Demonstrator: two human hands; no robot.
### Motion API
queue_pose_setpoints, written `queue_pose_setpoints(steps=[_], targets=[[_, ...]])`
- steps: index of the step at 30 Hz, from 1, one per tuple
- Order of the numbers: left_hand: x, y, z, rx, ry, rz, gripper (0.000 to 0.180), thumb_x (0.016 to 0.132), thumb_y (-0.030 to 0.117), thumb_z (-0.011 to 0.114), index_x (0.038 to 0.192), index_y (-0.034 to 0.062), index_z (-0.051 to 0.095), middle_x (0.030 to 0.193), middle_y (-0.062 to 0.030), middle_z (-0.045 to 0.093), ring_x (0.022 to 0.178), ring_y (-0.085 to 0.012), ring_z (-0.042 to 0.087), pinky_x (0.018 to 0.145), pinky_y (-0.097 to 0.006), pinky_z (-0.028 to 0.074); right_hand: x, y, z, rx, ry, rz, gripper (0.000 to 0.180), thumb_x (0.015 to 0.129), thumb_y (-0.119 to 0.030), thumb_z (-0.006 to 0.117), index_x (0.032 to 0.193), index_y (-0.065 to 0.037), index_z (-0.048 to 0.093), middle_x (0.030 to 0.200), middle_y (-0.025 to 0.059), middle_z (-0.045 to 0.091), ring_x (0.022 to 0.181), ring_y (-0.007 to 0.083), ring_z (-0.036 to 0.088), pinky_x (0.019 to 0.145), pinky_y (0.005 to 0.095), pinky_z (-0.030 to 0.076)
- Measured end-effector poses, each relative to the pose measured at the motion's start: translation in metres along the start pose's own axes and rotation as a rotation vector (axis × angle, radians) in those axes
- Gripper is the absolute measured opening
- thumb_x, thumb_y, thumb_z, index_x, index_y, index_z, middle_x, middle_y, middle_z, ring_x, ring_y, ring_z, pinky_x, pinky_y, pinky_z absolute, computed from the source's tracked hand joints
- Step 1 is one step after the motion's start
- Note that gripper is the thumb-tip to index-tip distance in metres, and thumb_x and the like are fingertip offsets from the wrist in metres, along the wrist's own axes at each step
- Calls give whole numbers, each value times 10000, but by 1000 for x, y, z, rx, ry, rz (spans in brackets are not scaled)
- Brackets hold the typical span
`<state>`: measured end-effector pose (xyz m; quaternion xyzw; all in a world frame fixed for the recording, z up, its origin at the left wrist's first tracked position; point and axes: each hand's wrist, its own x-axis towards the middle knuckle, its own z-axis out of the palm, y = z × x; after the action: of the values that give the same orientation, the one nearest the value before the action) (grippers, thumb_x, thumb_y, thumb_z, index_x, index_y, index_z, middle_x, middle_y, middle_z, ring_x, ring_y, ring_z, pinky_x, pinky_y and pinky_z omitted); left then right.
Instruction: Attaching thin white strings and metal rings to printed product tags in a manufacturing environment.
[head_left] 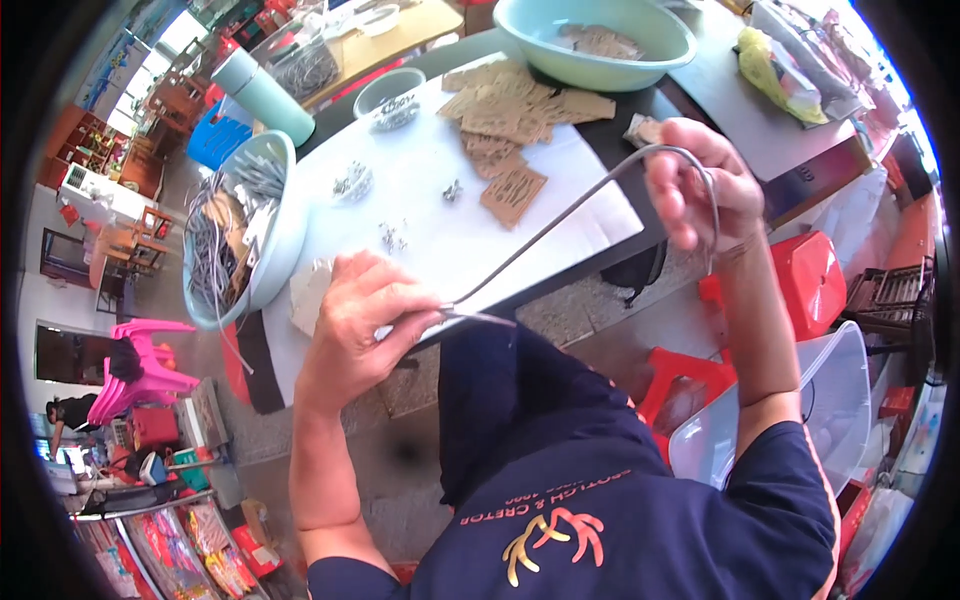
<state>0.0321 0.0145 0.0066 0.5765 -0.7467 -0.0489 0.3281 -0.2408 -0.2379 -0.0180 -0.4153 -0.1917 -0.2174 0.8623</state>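
Observation:
A thin grey cord stretches between my hands above the front of the white-topped table. Near its lower end, my left hand pinches it between thumb and fingers, and a short tail sticks out to the right. The other end arches up to my right hand, whose fingers curl loosely around it; from there it hangs down by the wrist. Small metal pieces lie in little heaps on the table. Beyond them, brown card tags are spread in an overlapping pile.
A pale blue basin full of grey cords stands at left, beside a green bottle. Farther back are a small bowl of metal pieces and a large green basin with tags. Red stools and a clear bin are at right.

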Motion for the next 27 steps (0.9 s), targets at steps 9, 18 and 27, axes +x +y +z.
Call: queue_pose_setpoints(steps=[9, 18, 27], targets=[[10, -1, 9, -21, -17, -4, 138, 763, 51, 787, 874, 86, 713, 823, -18, 651, 835, -210, 577, 816, -352, 391, 21, 20, -1, -55, 400, -206, 243, 1044, -233, 515, 1112, -22, 614, 1037, 83, 614, 870, 154, 579, 1000, 442, 513], [17, -4, 15, -39, -12, 48, 123, 783, 85, 776, 886, 88, 710, 815, -17, 645, 834, -214, 582, 823, -357, 392, 30, 76, 53, -734, 398, 432, 173, 986, -206, 654, 1041, -42, 648, 919, -31, 609, 663, 10, 481, 579, 189, 381], [13, -7, 13, -75, -8, 44, 130, 787, 109, 784, 892, 107, 707, 828, -16, 654, 807, -227, 575, 820, -362, 392, 18, 123, 49, -513, 391, 484, 203, 901, -142, 776, 1038, -33, 673, 923, -17, 675, 810, 31, 597, 686, 185, 467]])
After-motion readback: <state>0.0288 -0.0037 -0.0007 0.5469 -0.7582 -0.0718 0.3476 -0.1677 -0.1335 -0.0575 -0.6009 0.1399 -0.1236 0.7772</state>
